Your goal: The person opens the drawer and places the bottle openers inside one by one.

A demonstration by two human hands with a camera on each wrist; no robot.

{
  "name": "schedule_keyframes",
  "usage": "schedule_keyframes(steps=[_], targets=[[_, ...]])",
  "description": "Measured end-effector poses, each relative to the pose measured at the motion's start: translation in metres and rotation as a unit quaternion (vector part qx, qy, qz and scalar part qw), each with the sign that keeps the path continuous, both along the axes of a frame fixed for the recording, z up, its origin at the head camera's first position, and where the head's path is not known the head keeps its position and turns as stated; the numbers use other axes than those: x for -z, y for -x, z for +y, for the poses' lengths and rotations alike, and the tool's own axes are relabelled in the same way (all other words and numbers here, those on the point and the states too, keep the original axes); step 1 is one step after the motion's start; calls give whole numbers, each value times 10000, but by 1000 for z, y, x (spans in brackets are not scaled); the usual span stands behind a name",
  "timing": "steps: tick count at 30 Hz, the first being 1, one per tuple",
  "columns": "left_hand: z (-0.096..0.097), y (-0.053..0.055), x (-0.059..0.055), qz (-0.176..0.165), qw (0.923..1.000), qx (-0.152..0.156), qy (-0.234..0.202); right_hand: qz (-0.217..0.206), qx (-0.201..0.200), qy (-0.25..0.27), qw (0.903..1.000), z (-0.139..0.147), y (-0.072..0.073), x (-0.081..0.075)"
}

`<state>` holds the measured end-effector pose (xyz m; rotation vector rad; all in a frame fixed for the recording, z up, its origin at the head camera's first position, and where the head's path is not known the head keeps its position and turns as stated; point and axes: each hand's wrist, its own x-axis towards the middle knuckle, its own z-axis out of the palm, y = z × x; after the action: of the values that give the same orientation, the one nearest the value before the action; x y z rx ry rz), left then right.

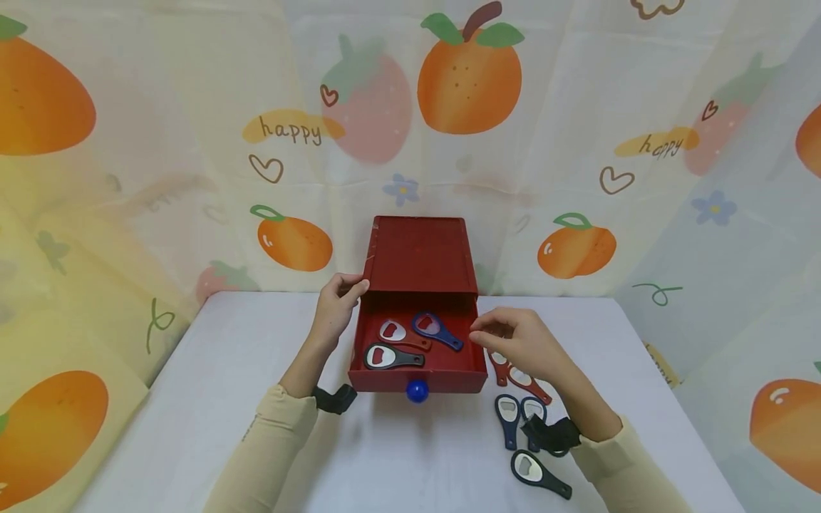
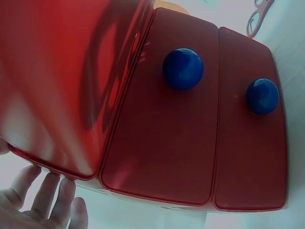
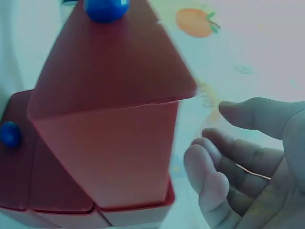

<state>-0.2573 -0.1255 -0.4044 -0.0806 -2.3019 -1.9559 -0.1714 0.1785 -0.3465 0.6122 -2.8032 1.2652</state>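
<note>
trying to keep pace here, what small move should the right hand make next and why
Probably pick up a red opener from the table: the right hand looks empty and hovers near it, while three other openers lie in the open drawer.

Beside the left hand point(image 1: 335, 306), the box point(image 1: 420, 253) looks like smooth plastic with a glossy knob point(image 1: 417, 391), while near the right hand point(image 1: 522, 340) metal-looking plates sit in the openers' point(image 1: 540, 474) plastic-looking bodies, and matt cloth sleeves point(image 1: 272, 438) adjoin both wrists.
</note>
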Motion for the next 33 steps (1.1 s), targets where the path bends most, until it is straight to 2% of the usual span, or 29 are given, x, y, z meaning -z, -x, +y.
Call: schedule_keyframes(steps=[6, 13, 16, 21, 24, 28, 31, 33], targets=[[0, 0, 1, -16, 10000, 17, 21, -271, -128, 323, 9990, 11, -17, 2], [-1, -2, 0, -22, 10000, 37, 58, -755, -411, 667, 9941, 19, -27, 9], [-1, -2, 0, -28, 10000, 51, 76, -775, -464, 716, 9933, 20, -34, 10], [0, -4, -1, -25, 10000, 32, 33, -493, -340, 961, 9936, 17, -45, 11], [-1, -4, 0, -38, 10000, 47, 55, -500, -391, 1078, 9922, 12, -51, 14], [-3, -3, -1, -137, 9997, 103, 165, -835, -232, 1163, 9894, 0, -60, 22], [-4, -3, -3, -195, 9994, 136, 242, -1183, 1, 1313, 9843, -10, -65, 32], [-3, -2, -5, -227, 9993, 160, 260, -1352, 1, 1382, 9811, -17, -66, 39]])
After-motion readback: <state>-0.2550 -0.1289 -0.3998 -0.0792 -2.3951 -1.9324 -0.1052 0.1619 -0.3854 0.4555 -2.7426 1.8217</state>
